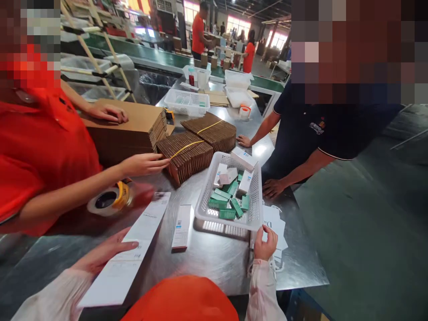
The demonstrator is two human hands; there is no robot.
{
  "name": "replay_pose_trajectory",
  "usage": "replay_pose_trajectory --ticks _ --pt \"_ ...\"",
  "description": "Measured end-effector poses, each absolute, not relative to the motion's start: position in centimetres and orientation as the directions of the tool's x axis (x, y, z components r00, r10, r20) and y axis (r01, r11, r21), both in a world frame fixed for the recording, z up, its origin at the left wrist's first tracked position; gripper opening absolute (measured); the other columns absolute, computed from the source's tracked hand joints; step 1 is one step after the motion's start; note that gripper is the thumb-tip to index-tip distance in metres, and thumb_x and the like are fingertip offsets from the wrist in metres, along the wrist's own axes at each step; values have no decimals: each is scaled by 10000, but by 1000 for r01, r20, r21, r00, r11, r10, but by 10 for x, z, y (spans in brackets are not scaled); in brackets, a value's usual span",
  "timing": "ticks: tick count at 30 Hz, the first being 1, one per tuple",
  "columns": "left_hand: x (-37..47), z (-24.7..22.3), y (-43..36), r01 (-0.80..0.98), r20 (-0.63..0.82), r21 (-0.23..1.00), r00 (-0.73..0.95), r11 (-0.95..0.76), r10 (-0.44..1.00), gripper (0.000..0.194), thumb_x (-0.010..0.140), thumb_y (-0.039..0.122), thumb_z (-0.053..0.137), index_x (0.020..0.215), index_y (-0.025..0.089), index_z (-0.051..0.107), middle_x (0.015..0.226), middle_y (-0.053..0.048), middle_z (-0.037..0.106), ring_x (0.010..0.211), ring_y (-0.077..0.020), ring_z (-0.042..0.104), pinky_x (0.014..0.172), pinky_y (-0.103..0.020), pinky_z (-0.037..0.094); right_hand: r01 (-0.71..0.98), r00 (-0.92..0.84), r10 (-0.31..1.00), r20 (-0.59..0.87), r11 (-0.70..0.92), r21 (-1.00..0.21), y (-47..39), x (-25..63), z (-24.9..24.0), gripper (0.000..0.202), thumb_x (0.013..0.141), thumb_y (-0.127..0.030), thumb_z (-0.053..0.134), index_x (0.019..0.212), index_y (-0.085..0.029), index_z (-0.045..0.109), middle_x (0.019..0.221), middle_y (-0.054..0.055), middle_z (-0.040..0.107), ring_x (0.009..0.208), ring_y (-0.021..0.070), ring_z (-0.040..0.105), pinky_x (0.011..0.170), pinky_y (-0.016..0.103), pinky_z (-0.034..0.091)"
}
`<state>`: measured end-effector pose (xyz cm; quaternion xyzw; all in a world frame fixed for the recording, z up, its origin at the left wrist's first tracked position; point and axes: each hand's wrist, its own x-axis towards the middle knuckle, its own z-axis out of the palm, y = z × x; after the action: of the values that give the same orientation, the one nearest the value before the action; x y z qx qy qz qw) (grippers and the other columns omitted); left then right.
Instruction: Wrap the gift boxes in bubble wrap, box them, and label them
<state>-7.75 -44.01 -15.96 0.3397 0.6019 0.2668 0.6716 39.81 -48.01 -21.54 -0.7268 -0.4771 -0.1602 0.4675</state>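
Note:
At the lower left, my left hand (107,250) is closed on a long white printed paper sheet (133,263), thumb on top. My right hand (265,243) pinches the near right corner of a white plastic basket (204,209), whose near side looks raised off the table. Inside the basket lie several small green boxes (230,187) and several white boxes (245,182); one white box (244,158) rests at its far rim. Between my hands a white box (182,227) lies on the metal table. White printed cards (279,232) with white cords lie beneath and beside my right hand.
Strapped bundles of folded cardboard (187,156) stand beyond the basket. A person in red at left touches them; a tape roll (107,199) lies nearby. A person in dark clothes leans on the table at right. Farther back are another basket (187,109) and a green conveyor (150,58).

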Motion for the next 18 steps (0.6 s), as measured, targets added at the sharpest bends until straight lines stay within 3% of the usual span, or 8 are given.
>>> replay_pose_trajectory --ticks 3,6,10,14,18 --pt "-62 -113 -435 -26 -645 742 245 670 724 1000 543 526 841 1438 368 425 1045 -33 771 751 -301 738 637 -389 565 801 550 538 639 -122 -586 -496 405 -217 340 949 -457 510 897 -162 672 810 111 688 787 237 614 771 386 478" --pt "-35 -82 -418 -54 -550 787 389 614 739 1115 547 489 869 1511 361 324 1156 -75 738 835 -319 731 669 -366 574 736 593 569 569 -97 -670 -502 394 -214 378 929 -510 528 889 -167 682 809 111 692 772 232 621 761 377 487" --pt "5 -68 -394 -43 -439 834 553 550 708 1210 563 445 887 1562 326 213 1221 -105 699 853 -306 718 682 -337 562 465 628 729 274 -69 -883 -496 357 -196 472 879 -630 545 859 -180 688 830 100 703 779 225 624 743 361 495" --pt "46 -60 -377 -72 -334 877 619 475 710 1200 582 416 886 1568 313 211 1349 -109 622 1053 -346 665 773 -359 558 51 258 952 -163 -182 -982 -488 312 -171 600 810 -766 535 859 -191 701 822 81 703 775 216 625 749 367 497" --pt "83 -52 -364 -88 -242 917 651 388 719 1168 582 393 889 1561 287 261 1432 -95 557 1231 -381 564 901 -399 532 -212 -126 950 -286 -307 -928 -488 274 -147 695 758 -828 547 1065 -220 684 988 89 705 816 207 644 770 370 498"
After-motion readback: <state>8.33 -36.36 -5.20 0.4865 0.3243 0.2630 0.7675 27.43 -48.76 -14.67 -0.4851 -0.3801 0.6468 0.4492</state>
